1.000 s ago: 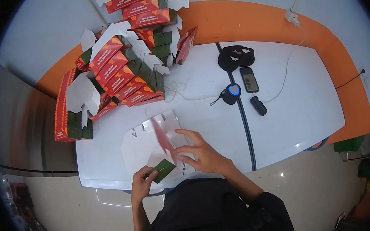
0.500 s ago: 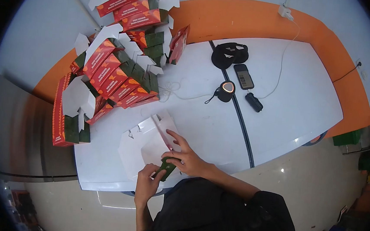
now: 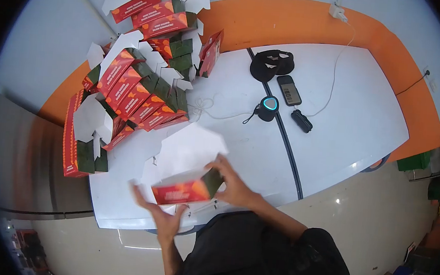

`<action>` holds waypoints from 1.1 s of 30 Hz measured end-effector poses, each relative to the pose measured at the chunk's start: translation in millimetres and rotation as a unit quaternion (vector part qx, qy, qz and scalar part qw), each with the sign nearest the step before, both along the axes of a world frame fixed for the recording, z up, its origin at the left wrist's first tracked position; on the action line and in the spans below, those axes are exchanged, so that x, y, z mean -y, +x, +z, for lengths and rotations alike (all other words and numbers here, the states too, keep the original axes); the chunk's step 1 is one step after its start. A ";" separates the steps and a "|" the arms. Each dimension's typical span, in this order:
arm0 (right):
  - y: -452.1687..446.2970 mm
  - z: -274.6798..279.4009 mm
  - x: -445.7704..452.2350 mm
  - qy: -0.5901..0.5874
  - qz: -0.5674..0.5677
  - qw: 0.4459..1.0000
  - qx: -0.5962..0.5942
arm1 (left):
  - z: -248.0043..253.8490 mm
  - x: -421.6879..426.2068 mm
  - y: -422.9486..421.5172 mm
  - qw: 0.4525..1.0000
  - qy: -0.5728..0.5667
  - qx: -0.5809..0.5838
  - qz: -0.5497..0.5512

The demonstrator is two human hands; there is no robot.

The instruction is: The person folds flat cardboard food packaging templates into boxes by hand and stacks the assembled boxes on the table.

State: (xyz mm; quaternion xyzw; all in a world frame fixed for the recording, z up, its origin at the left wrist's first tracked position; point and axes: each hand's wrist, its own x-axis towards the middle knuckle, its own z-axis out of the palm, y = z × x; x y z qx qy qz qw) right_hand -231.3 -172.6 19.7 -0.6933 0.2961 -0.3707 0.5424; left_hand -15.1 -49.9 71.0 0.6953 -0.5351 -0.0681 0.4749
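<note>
Box [image 3: 180,192], best kept square, with green end [image 3: 212,182] pinched in fingers of right hand [image 3: 233,185], and left hand [image 3: 163,217] spread-fingered near opposite end.

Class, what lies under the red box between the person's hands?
White card shows past the left of the red box, over the table. Whatever is directly beneath the box is covered.

A black cap [image 3: 261,71] lies near a phone [image 3: 289,91] on the surface [image 3: 357,107]. A round device [image 3: 265,114] — black (its light [image 3: 270,103] glowing blue) — sits by a dark strip [image 3: 289,156].
</note>
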 end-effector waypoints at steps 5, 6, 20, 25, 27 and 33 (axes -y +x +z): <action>-37.0 -8.0 33.9 0.308 0.169 0.933 0.081 | 31.0 3.5 39.5 0.991 -0.022 -0.117 -0.054; -38.4 -8.9 36.9 0.301 0.196 0.933 0.003 | 38.8 5.2 38.0 0.993 0.020 -0.021 -0.116; -87.2 -47.9 24.2 0.308 0.051 0.938 -0.148 | -8.0 51.7 -50.0 0.864 0.252 -0.100 -0.425; -87.7 -6.5 -3.8 -0.009 -0.152 0.927 -0.342 | -24.4 57.7 -43.8 0.899 0.268 -0.134 -0.319; -88.0 56.3 2.8 -0.046 -0.061 0.955 -0.285 | -19.4 61.3 -40.6 0.894 0.268 -0.130 -0.335; -60.0 67.4 10.1 -0.141 0.138 0.943 -0.269 | -8.1 74.1 -44.5 0.864 0.272 -0.148 -0.397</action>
